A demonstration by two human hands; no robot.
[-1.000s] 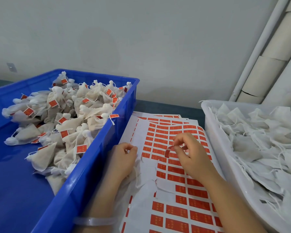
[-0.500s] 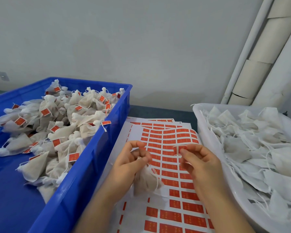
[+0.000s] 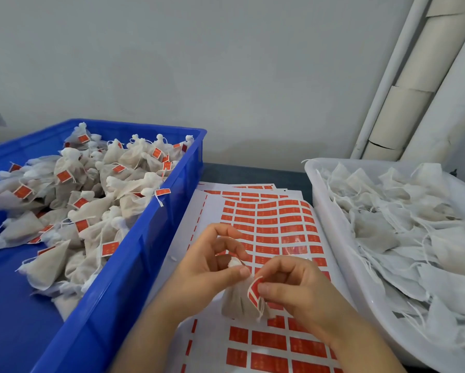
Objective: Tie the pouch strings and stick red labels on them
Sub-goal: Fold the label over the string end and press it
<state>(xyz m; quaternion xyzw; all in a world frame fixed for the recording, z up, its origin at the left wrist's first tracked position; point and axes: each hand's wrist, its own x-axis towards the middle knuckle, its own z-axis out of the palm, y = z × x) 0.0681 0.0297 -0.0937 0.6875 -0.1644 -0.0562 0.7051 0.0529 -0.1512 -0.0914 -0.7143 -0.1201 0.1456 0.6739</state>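
The left hand (image 3: 208, 269) pinches the gathered neck of a pouch (image 3: 238, 304) between thumb and fingers, holding it just above the label sheets (image 3: 274, 230) on the tabletop (image 3: 252, 173). The right hand (image 3: 293, 288) pinches a red label (image 3: 255, 290) against the pouch's string (image 3: 261, 309). Labelled pouches fill the blue crate (image 3: 123, 265) on the left; unlabelled ones lie in the white tub (image 3: 341, 254) on the right.

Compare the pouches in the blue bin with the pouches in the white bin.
The blue-bin pouches have necks cinched and knotted; the white-bin pouches have strings trailing loose. The blue-bin pouches carry red labels on their strings; the white-bin pouches show none. The blue-bin pouches look plump; the white-bin pouches lie flatter. Both are pale fabric drawstring pouches, heaped together.
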